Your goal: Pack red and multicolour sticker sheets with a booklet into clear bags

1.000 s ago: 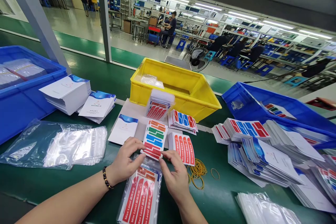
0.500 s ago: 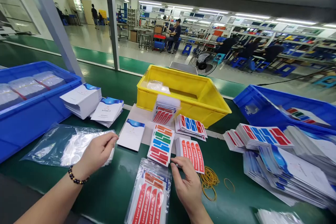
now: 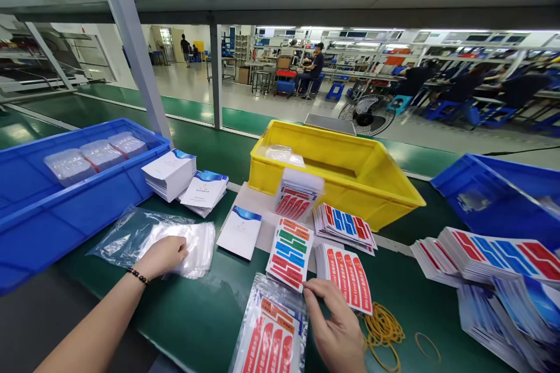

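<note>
My left hand rests over a pile of small clear plastic bags, its fingers curled together; whether a bag is pinched in them I cannot make out. The thumb and forefinger of my right hand close at the lower right corner of a multicoloured sticker sheet on its stack. Just below lies a filled zip bag, with red and orange label sheets showing through. A single white-and-blue booklet sits between my hands. Red label sheets are stacked beyond my right hand.
A yellow bin stands behind the stacks, with blue bins at left and right. Booklet piles stand at left. Rubber bands lie right of my hand. A grey post rises behind the left bin.
My left hand has lowered onto the plastic bags and turned inward. My right hand stays at the sticker sheet's corner. The whole view has shifted, so the scene sits farther right and lower.
</note>
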Tool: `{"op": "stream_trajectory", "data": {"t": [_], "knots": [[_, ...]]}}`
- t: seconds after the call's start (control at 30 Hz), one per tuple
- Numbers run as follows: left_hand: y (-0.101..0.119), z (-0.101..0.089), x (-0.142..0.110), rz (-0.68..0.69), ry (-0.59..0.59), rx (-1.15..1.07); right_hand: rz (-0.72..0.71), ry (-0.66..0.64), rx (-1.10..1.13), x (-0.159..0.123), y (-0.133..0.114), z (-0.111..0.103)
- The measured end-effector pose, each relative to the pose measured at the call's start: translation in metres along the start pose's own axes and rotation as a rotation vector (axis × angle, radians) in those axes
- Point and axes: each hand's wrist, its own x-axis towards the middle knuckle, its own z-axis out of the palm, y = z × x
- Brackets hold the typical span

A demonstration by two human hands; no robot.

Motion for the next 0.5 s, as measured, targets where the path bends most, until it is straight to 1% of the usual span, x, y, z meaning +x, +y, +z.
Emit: {"op": "stream_trajectory", "data": {"t": [0.1, 0.2, 0.27, 0.33, 0.37, 0.43, 0.5], "knots": [[0.021, -0.006, -0.01, 0.101, -0.01, -0.053, 0.006, -0.014, 0.048, -0.001, -0.002, 0.002], [0.056, -0.003, -0.025, 0.287, -0.038, -0.183, 0.008, -0.108, 0.13, -0.003, -0.007, 0.006], [0.083, 0.008, -0.034, 0.408, -0.067, -0.177, 0.013, -0.211, 0.199, -0.006, -0.009, 0.009], [0.107, 0.022, -0.039, 0.5, -0.055, -0.13, 0.028, -0.313, 0.251, -0.01, -0.01, 0.013], [0.118, 0.029, -0.04, 0.544, -0.038, -0.108, 0.042, -0.343, 0.246, -0.012, -0.01, 0.015], [0.135, 0.041, -0.04, 0.611, -0.015, -0.093, 0.053, -0.338, 0.157, -0.016, -0.008, 0.019], [0.147, 0.048, -0.037, 0.628, -0.027, -0.165, 0.005, -0.275, 0.014, -0.018, -0.003, 0.021]]}}
